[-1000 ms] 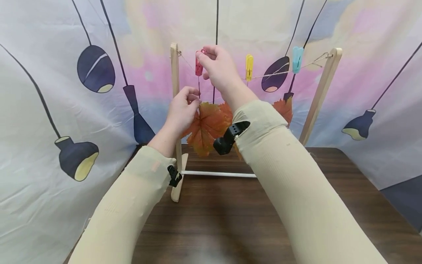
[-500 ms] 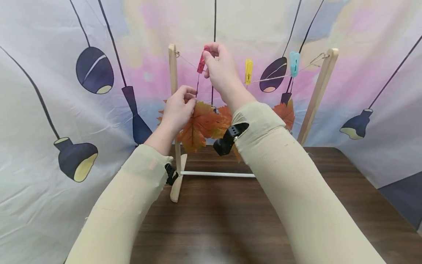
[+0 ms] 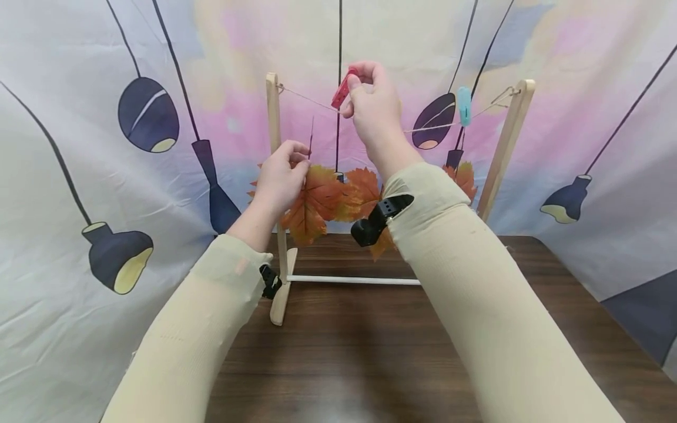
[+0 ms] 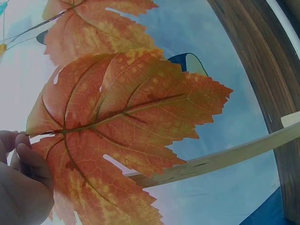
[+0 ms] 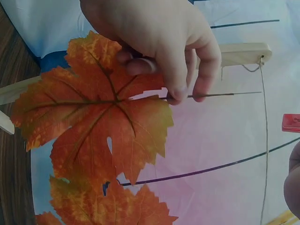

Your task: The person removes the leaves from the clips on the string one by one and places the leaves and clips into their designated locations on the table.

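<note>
In the head view my left hand pinches the thin stem of an orange artificial maple leaf. The leaf hangs below those fingers, its stem tip pointing up and free of any clip. My right hand holds a red clothespin, tilted, above the twine line. A gap separates that clothespin from the twine in the right wrist view. The left wrist view shows the leaf broadside, with my left fingertips at its stem base.
Two wooden posts carry the twine above a dark wood table; a white rod runs low between them. A light-blue clothespin sits on the line at right. Other orange leaves hang behind. A printed cloth forms the backdrop.
The red clothespin has come off the leaf stem and moved right and up with my right hand, now covering the yellow clothespin. My left hand still pinches the stem, slightly further left.
</note>
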The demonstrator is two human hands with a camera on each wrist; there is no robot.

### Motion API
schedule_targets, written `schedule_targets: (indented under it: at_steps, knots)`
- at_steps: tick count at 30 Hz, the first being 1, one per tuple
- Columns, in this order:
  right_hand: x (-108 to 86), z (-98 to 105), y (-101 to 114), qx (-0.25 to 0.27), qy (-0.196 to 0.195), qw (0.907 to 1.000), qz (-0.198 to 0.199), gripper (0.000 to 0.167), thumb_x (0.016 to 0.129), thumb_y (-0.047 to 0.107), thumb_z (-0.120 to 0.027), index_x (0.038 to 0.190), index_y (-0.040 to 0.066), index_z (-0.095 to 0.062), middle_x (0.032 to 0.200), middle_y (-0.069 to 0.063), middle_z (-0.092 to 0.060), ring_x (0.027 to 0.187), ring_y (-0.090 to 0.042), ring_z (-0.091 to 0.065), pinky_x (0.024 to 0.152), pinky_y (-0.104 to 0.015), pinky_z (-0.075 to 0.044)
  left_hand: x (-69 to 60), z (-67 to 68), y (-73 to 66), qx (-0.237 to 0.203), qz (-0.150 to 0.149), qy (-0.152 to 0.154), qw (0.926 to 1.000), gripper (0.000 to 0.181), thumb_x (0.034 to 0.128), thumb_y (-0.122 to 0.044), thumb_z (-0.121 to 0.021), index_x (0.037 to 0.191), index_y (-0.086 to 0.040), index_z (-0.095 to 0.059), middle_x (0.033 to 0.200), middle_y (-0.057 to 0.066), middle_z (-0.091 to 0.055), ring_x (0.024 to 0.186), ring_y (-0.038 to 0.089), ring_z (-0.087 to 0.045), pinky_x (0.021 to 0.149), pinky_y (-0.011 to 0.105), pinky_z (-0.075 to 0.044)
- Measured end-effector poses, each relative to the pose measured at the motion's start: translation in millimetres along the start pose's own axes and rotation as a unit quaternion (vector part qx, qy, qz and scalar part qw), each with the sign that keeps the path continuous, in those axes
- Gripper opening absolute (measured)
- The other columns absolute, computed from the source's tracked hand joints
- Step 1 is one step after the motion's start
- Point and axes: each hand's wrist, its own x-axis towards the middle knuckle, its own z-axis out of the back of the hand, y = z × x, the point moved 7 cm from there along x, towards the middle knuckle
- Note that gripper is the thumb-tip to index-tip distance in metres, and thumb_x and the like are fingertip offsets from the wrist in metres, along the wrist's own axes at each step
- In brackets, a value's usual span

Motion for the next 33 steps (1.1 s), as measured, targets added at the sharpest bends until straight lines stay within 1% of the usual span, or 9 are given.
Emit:
schedule_targets:
  at_steps: [4, 10, 13, 19, 24, 30, 33]
  knots:
    - [-0.9, 3.9, -3.4, 0.004, -0.005, 0.9999, -0.008, 0.023, 0.096, 0.012, -0.05, 0.119, 0.007, -0.052, 0.101, -0.002, -0.052, 0.052, -0.014, -0.048, 0.053, -0.021, -0.04, -1.2, 2.0, 2.8, 0.011, 0.002, -0.002, 0.9999, 0.02, 0.098, -0.016, -0.049, 0.117, -0.013, -0.055, 0.111, 0.004, -0.059, 0.088, 0.021, -0.054, 0.071, 0.033, -0.043]
    - [-3.9, 7.7, -13.1, 0.028, 0.002, 0.9989, -0.037, 0.025, 0.097, 0.016, -0.049, 0.121, 0.008, -0.049, 0.103, -0.002, -0.051, 0.053, -0.014, -0.048, 0.048, -0.02, -0.036, -2.2, 4.0, 3.8, 0.028, 0.0, -0.001, 0.9996, 0.021, 0.0977, -0.016, -0.049, 0.118, -0.014, -0.055, 0.113, 0.005, -0.059, 0.095, 0.021, -0.055, 0.076, 0.034, -0.043]
    - [-6.2, 8.8, -16.3, 0.037, 0.01, 0.9985, -0.039, 0.028, 0.096, 0.017, -0.049, 0.123, 0.008, -0.048, 0.104, -0.002, -0.05, 0.053, -0.014, -0.047, 0.048, -0.021, -0.036, -2.8, 4.2, 5.8, 0.025, 0.003, 0.002, 0.9997, 0.023, 0.0978, -0.016, -0.049, 0.12, -0.012, -0.053, 0.114, 0.006, -0.059, 0.092, 0.021, -0.055, 0.076, 0.034, -0.044]
    - [-11.7, 12.3, -18.1, 0.044, 0.022, 0.9983, -0.031, 0.029, 0.096, 0.016, -0.05, 0.123, 0.006, -0.047, 0.106, -0.003, -0.05, 0.054, -0.013, -0.047, 0.049, -0.021, -0.035, -4.9, 3.4, 10.5, 0.02, 0.0, 0.007, 0.9998, 0.026, 0.0984, -0.016, -0.048, 0.124, -0.01, -0.051, 0.115, 0.007, -0.059, 0.081, 0.021, -0.055, 0.071, 0.033, -0.043]
    - [-15.6, 13.2, -17.1, 0.026, 0.037, 0.9988, -0.017, 0.029, 0.096, 0.015, -0.05, 0.123, 0.005, -0.047, 0.109, -0.003, -0.048, 0.054, -0.014, -0.047, 0.049, -0.021, -0.035, -7.8, 3.1, 13.1, 0.007, -0.006, 0.009, 0.9999, 0.026, 0.0981, -0.016, -0.048, 0.124, -0.011, -0.051, 0.113, 0.007, -0.059, 0.076, 0.022, -0.055, 0.069, 0.034, -0.043]
    - [-18.5, 17.4, -18.7, -0.007, 0.045, 0.9989, -0.012, 0.032, 0.096, 0.018, -0.051, 0.126, 0.006, -0.048, 0.115, -0.004, -0.048, 0.055, -0.015, -0.048, 0.051, -0.022, -0.036, -10.0, 5.2, 16.7, 0.002, -0.005, 0.0, 1.0, 0.024, 0.0978, -0.016, -0.05, 0.122, -0.012, -0.051, 0.111, 0.006, -0.059, 0.081, 0.022, -0.054, 0.074, 0.035, -0.043]
    - [-20.7, 20.2, -21.3, -0.02, 0.045, 0.9986, -0.017, 0.034, 0.096, 0.019, -0.052, 0.127, 0.007, -0.048, 0.117, -0.004, -0.048, 0.056, -0.015, -0.049, 0.052, -0.022, -0.036, -11.8, 5.9, 15.4, 0.002, -0.007, 0.002, 1.0, 0.024, 0.0978, -0.016, -0.05, 0.122, -0.012, -0.052, 0.11, 0.005, -0.059, 0.082, 0.022, -0.054, 0.072, 0.035, -0.043]
